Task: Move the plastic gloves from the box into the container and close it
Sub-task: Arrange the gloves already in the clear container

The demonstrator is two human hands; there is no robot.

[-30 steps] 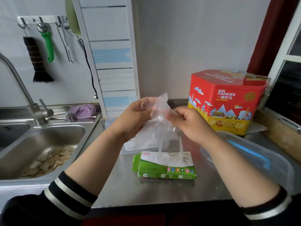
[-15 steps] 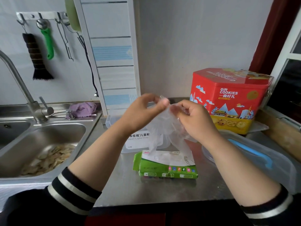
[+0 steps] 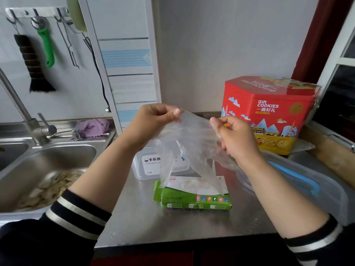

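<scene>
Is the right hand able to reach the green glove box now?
Probably not at once: the right hand and left hand both pinch a plastic glove above the green glove box. Otherwise nothing blocks it.

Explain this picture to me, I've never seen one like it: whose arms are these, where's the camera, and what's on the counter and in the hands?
There is no machine here. The camera sits on a person's head and looks forward and down, so the two arms reaching in from the bottom are that person's own. The left hand and the right hand each pinch an edge of a thin clear plastic glove and stretch it between them above the steel counter. Below it lies the green glove box, its top open. Behind that stands a clear container with a white label. On the right are a clear lid with a blue handle and a red cookie tin. On the left is a sink.
</scene>
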